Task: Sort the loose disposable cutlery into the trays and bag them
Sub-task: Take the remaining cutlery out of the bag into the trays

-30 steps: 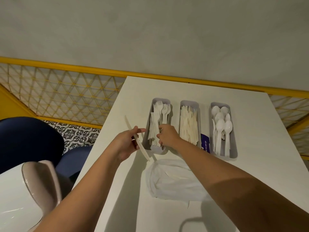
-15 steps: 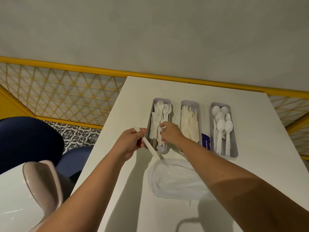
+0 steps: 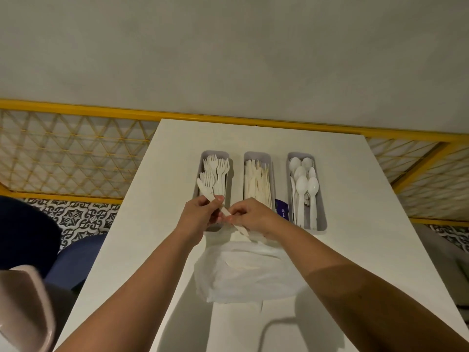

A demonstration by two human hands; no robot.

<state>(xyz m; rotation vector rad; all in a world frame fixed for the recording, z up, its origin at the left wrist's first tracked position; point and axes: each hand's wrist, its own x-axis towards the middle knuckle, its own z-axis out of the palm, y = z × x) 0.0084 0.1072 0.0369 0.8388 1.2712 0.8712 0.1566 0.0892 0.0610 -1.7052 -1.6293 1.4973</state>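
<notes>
Three grey trays stand side by side on the white table (image 3: 355, 199): the fork tray (image 3: 203, 158) on the left, the knife tray (image 3: 256, 154) in the middle, the spoon tray (image 3: 320, 219) on the right. In front of them lies a white plastic bag (image 3: 248, 278). My left hand (image 3: 196, 218) grips a white plastic knife (image 3: 206, 193) slanting over the fork tray's near end. My right hand (image 3: 255, 215) pinches the same knife lower down, just above the bag's mouth. Whether it also holds another piece is hidden.
A purple label (image 3: 281, 210) lies between the knife and spoon trays. A yellow lattice railing (image 3: 76, 158) runs behind the table. A dark blue chair (image 3: 28, 237) and a pale pink seat back (image 3: 25, 306) stand at the left.
My right hand has left the fork tray and met my left hand. The knife has swung so its lower end points at the bag.
</notes>
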